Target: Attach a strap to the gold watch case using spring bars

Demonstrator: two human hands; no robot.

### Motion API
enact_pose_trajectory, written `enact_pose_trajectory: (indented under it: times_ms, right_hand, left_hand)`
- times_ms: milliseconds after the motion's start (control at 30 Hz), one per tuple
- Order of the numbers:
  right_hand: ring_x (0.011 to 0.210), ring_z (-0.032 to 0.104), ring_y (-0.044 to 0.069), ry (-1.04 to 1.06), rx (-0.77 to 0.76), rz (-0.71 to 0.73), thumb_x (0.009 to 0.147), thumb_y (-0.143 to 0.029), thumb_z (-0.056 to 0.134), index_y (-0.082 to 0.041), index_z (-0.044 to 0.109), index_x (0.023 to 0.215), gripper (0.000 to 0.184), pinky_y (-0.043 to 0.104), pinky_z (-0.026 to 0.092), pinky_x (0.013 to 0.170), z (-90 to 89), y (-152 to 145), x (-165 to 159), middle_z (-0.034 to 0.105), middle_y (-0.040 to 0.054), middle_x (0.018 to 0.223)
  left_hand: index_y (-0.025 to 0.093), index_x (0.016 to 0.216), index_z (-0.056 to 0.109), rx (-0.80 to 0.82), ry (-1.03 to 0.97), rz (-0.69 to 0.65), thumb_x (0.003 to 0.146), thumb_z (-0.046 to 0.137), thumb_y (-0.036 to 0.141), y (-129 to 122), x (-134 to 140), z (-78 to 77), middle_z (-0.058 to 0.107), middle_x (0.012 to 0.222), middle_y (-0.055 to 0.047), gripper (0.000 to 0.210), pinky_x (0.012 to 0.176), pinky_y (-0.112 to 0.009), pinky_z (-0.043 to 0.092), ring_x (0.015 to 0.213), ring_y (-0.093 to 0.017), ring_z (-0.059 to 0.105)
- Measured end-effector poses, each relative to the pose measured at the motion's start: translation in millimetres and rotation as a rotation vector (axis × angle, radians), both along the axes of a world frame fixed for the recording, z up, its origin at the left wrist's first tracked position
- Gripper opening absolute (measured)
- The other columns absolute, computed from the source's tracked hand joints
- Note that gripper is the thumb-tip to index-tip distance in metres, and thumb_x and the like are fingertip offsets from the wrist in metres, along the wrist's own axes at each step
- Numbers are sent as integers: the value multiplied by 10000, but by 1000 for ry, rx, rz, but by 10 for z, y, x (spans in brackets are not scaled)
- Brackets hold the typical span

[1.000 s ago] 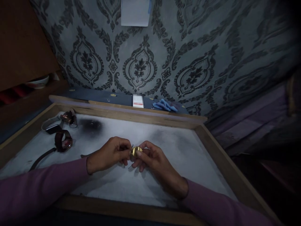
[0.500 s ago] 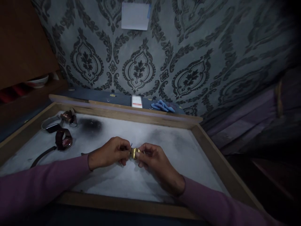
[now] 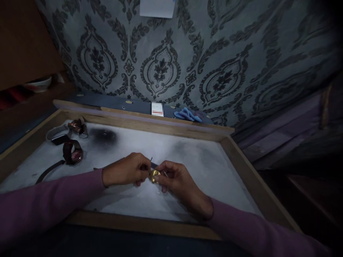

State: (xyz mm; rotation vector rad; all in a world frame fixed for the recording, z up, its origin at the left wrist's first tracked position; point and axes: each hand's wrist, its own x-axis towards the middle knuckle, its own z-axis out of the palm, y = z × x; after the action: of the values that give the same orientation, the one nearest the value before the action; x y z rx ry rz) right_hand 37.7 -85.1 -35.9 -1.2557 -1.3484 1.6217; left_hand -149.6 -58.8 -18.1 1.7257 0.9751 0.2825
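Note:
Over the middle of the white-floored wooden tray (image 3: 193,210), my right hand (image 3: 177,178) is closed on a small gold watch (image 3: 155,176), thumb against its shiny round face or back; which side shows, I cannot tell. My left hand (image 3: 131,169) pinches at the watch's left edge, its fingertips touching or almost touching it. A thin dark piece (image 3: 151,159) sticks up beside the left fingertips, and what they grip is mostly hidden. A dark strap-like strip (image 3: 154,165) shows between the two hands.
At the tray's left lie a dark-strapped watch (image 3: 76,156), a watch with a pale band (image 3: 55,132), a coppery watch (image 3: 76,125) and a loose dark strap (image 3: 49,170). Behind the rim are a small white box (image 3: 157,109) and a blue cloth (image 3: 187,114).
The gold watch has turned slightly, showing a rounder face. My left hand has tilted a little, and the dark strip between the hands shows more. The camera view has shifted slightly downward.

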Motion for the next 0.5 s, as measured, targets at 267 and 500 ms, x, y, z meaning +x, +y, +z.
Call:
enact_pose_trajectory:
  times_ms: [267, 500]
  right_hand:
    - [534, 399, 79, -162, 151, 17, 694, -181, 709, -166, 646, 697, 65, 210, 320, 491, -36, -22, 17, 490, -60, 564]
    - [574, 430, 98, -363, 284, 44, 712, -119, 700, -183, 639, 741, 93, 226, 349, 526, 50, -44, 11, 507, -48, 633]
  left_hand:
    - [149, 640, 566, -18, 92, -8, 727, 480, 160, 20, 61, 105, 560, 525, 22, 123, 470, -199, 428, 477, -113, 579]
    - [146, 632, 545, -95, 108, 8, 707, 499, 184, 30, 88, 128, 579, 572, 3, 96, 462, -206, 445, 485, -118, 589]
